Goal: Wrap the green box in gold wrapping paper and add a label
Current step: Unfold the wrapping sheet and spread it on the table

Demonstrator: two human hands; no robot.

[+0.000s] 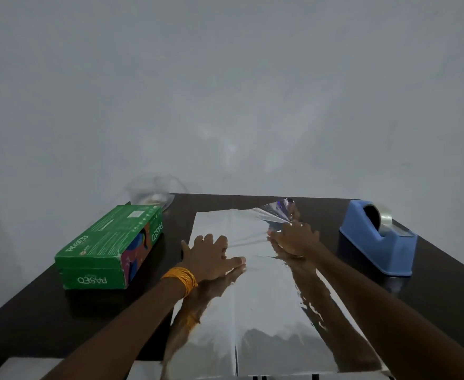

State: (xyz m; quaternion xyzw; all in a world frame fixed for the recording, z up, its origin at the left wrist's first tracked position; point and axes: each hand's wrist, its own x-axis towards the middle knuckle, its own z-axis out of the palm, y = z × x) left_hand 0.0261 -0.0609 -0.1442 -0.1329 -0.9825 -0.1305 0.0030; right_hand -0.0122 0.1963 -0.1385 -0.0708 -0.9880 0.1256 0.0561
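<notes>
A shiny, mirror-like sheet of wrapping paper [241, 305] lies flat down the middle of the dark table and reflects my arms. My left hand [211, 255] presses flat on the sheet near its left edge, fingers spread. My right hand [294, 238] grips the sheet's far right corner, which is lifted and crumpled above the table. The green box [110, 248], printed with "PASEO", lies on its side to the left of the sheet, apart from both hands.
A blue tape dispenser [378, 239] with a clear tape roll stands at the right. A clear glass bowl [151, 193] sits at the back left behind the box. The table's dark top [33, 319] ends near me at the bottom.
</notes>
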